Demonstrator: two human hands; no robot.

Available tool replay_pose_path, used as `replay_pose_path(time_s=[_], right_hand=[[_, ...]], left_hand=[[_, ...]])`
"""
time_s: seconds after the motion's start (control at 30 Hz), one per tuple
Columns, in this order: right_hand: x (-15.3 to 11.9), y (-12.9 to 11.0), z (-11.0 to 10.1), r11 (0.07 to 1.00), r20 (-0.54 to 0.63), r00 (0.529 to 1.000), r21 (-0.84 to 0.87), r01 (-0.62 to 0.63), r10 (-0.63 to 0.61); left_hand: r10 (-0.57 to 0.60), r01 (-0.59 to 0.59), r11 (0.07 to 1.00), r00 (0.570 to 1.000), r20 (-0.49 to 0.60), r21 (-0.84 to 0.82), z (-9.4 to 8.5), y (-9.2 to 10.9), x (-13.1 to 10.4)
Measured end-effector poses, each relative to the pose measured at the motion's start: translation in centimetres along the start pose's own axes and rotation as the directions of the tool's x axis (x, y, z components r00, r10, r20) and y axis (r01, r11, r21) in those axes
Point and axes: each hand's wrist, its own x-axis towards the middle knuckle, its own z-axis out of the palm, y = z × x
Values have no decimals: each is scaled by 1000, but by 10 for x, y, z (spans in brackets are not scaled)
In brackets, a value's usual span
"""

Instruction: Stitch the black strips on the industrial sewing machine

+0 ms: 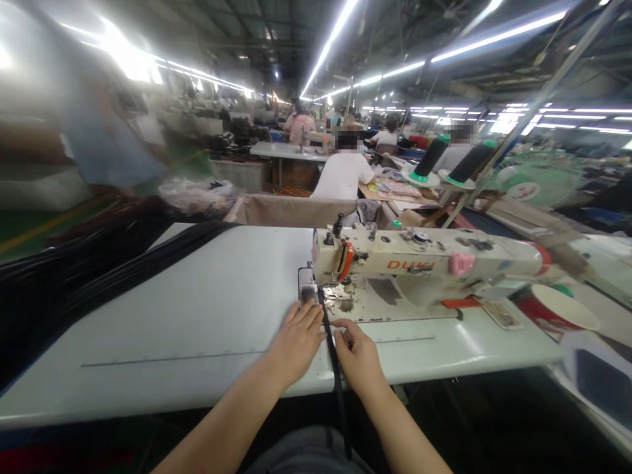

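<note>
A long black fabric strip [332, 342] runs from under the head of the sewing machine [385, 253] towards me and hangs over the table's front edge. My left hand [300, 337] lies flat beside the needle area, fingers stretched out together, their tips at the strip's left side. On the strip's other side, my right hand [356, 349] has its fingers curled and thumb and forefinger closed at the strip's edge. The needle and presser foot are hard to make out behind the machine's head.
A thick bundle of black strips [113, 276] lies across the table's left side. Two black thread cones [428, 159] stand behind the machine. A fabric-lined bin [296, 212] is beyond the table, with a person in white [343, 174] behind it. A phone-like dark object [605, 385] lies at right.
</note>
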Motion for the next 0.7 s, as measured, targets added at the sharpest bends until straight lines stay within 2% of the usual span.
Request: replay_pose_path(time_s=[0.23, 0.53, 0.7], right_hand=[[3, -1, -4, 992, 3, 999, 119, -37, 37], [4, 0, -4, 990, 11, 999, 134, -39, 38], [4, 2, -3, 989, 19, 999, 143, -37, 35]], left_hand=[[17, -16, 999, 1000, -24, 42, 1, 3, 1], [-10, 8, 999, 999, 37, 52, -2, 3, 1], [-7, 6, 999, 999, 32, 48, -2, 2, 1]])
